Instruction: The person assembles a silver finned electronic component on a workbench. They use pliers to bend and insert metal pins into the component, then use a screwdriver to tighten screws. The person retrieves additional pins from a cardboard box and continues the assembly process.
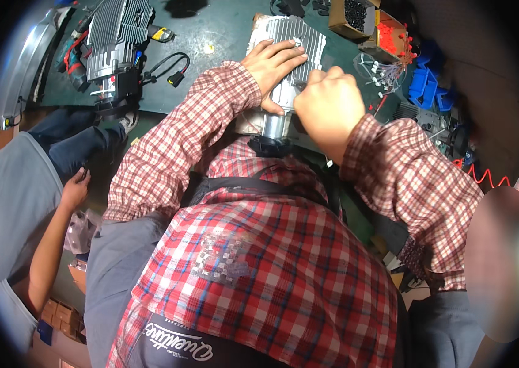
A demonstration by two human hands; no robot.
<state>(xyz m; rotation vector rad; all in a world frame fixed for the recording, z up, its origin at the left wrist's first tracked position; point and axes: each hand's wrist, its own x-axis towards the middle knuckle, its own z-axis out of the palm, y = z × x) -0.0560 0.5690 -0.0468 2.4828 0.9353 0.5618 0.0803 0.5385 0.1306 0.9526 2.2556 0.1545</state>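
Observation:
A silver finned metal housing (311, 42) lies on the bench in front of me. My left hand (270, 69) rests flat on its fins, fingers stretched out and thumb pointing down toward the near end. At the housing's right side, my right hand (330, 107) is closed in a fist. Whatever is inside that fist is hidden; a small dark piece shows beside its fingers, too little to name. From the near end of the housing a shiny metal cylinder (273, 126) sticks out toward my body, with a black round part (269, 146) at its end.
At the left stands another finned housing (118, 34), near a power drill (75, 69) and a black cable (177, 75) with a yellow connector. Boxes of black parts (356, 15) and red caps (389, 38), a wire bundle (382, 73) and blue bins (424, 89) lie right. A co-worker (17, 190) is at left.

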